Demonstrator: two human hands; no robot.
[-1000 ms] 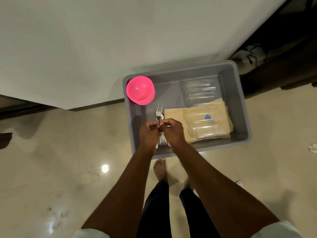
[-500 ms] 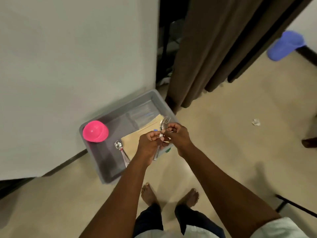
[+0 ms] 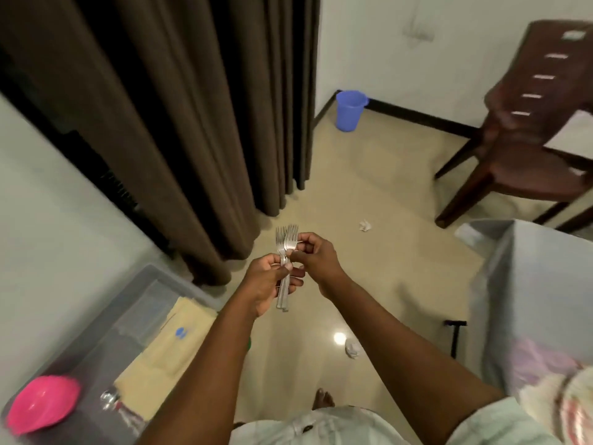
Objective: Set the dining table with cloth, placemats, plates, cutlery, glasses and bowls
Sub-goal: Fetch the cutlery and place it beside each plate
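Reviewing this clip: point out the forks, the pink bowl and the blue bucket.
forks (image 3: 286, 244), head view, on the tines above both hands.
pink bowl (image 3: 43, 404), head view, on its inner surface.
blue bucket (image 3: 348, 112), head view, on its outer wall.

Shiny metal forks (image 3: 286, 244) — glossy tiled floor (image 3: 385, 277)

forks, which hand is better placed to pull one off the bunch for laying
Right, probably. The left hand grips the forks around their handles, carrying the bunch, while the right hand pinches near the tines.
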